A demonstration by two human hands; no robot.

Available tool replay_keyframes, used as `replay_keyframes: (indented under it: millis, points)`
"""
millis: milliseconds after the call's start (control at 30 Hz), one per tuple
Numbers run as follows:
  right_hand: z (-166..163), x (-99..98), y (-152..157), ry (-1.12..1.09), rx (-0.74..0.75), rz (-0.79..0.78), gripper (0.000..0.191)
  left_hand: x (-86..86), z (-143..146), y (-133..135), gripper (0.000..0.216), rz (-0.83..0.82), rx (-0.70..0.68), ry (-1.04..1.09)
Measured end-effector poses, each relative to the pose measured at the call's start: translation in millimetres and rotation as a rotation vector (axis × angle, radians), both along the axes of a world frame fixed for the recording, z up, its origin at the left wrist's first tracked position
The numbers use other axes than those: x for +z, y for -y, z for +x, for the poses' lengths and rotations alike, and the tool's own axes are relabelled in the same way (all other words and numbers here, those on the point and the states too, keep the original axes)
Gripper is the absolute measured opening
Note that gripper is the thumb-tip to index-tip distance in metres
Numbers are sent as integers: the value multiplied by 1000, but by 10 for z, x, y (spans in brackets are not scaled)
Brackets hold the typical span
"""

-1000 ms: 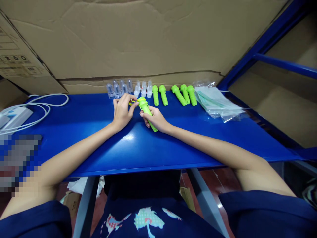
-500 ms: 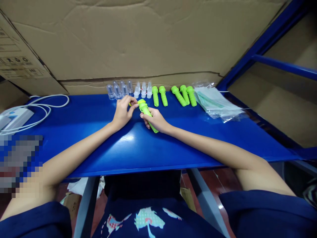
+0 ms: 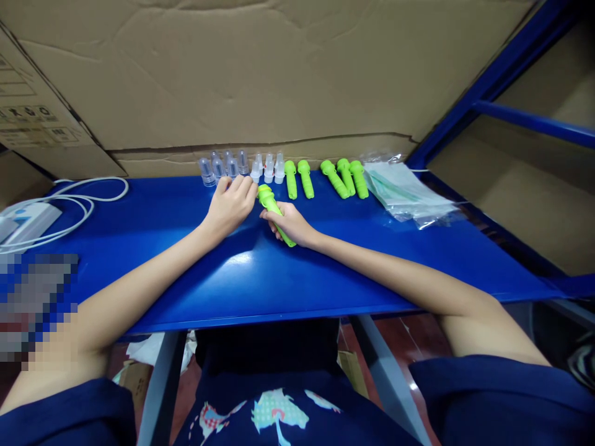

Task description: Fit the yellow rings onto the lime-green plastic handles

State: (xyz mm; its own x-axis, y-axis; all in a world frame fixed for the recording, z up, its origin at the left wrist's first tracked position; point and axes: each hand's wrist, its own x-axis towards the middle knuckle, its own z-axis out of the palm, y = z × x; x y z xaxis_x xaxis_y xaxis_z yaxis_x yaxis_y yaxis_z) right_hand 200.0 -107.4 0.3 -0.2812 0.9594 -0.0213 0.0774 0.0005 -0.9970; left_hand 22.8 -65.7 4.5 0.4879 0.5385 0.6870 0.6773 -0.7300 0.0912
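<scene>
My right hand (image 3: 292,224) is wrapped round a light-green, flashlight-shaped tube (image 3: 268,199), tilted with its wide head up and to the left. A yellow edge (image 3: 263,188) shows at that head. Close against the head is my left hand (image 3: 232,201), its back towards me and its fingers curled; whatever they pinch is hidden. Behind my left hand stand several clear plastic caps (image 3: 207,173) and several smaller translucent white-based caps (image 3: 279,168). Two more green tubes (image 3: 305,179) lie just beyond my right hand, and three others (image 3: 344,178) lie further right.
Clear bags with white and pale-green contents (image 3: 404,192) lie at the right of the blue table (image 3: 279,291). A white cable (image 3: 93,197) and a white box (image 3: 35,223) are at the left. Cardboard (image 3: 260,80) stands behind; a blue frame (image 3: 525,127) rises at the right.
My left hand has turned over, its back now towards me. A yellow piece seen between its fingers and the tube's head is now mostly hidden. My right hand keeps hold of the tube.
</scene>
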Motion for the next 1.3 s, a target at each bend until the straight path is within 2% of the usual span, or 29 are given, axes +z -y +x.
replay_keyframes:
  millis: [167, 400, 567, 700, 967, 1167, 1300]
  points:
    - [-22, 1, 0, 40, -16, -31, 22, -92, 80, 36, 28, 1, 16, 44]
    - [-27, 1, 6, 77, -6, -33, 27, -27, 70, 106, 32, 114, 149, -304]
    - [-12, -11, -12, 53, 12, -12, 24, 6, 6, 6, 28, 223, 202, -425]
    - [-2, -17, -18, 40, 24, -8, 26, 35, -77, -88, 27, 257, 116, -465]
    - [-4, -34, -7, 32, 23, 28, 25, 57, -138, -113, 24, 209, -15, -379]
    - [-8, -41, -11, 23, 24, 48, 26, 37, -159, -116, 25, 199, -73, -333]
    - [-7, -36, -18, 20, 17, 51, 26, 47, -144, -100, 29, 226, -58, -372]
